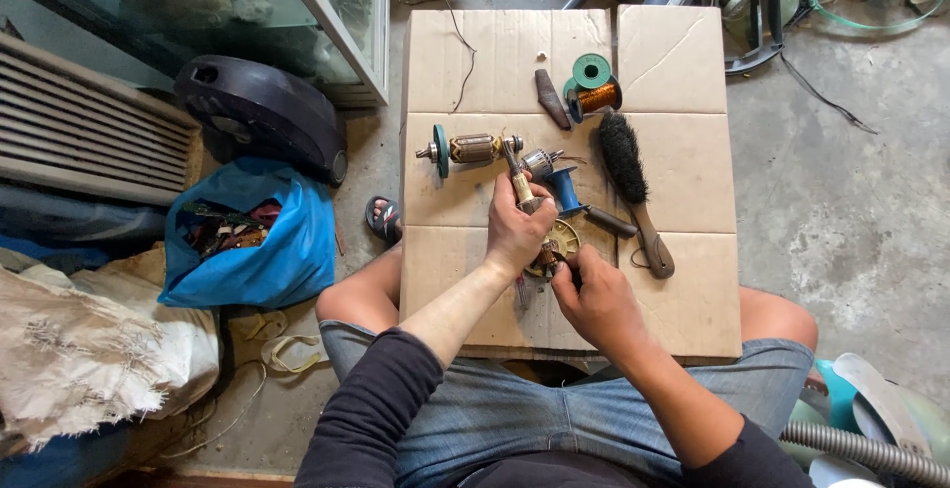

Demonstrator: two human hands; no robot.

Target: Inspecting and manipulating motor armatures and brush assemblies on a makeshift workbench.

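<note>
My left hand (pixel 517 229) grips a small hammer (pixel 514 169) by its wooden handle, head pointing away over the cardboard sheet (pixel 683 151). My right hand (pixel 597 302) pinches a small motor armature with a yellowish fan disc (pixel 564 241), held just under the left hand. A second armature with a teal fan (pixel 465 148) lies beyond the hammer head, and a smaller rotor (pixel 539 161) sits beside it.
On the cardboard lie a blue-handled screwdriver (pixel 574 198), a black bristle brush with wooden handle (pixel 633 186), a green spool of copper wire (pixel 594 87) and a brown sheath (pixel 550 97). A blue bag of parts (pixel 287 250) and dark plastic housing (pixel 262 112) sit left.
</note>
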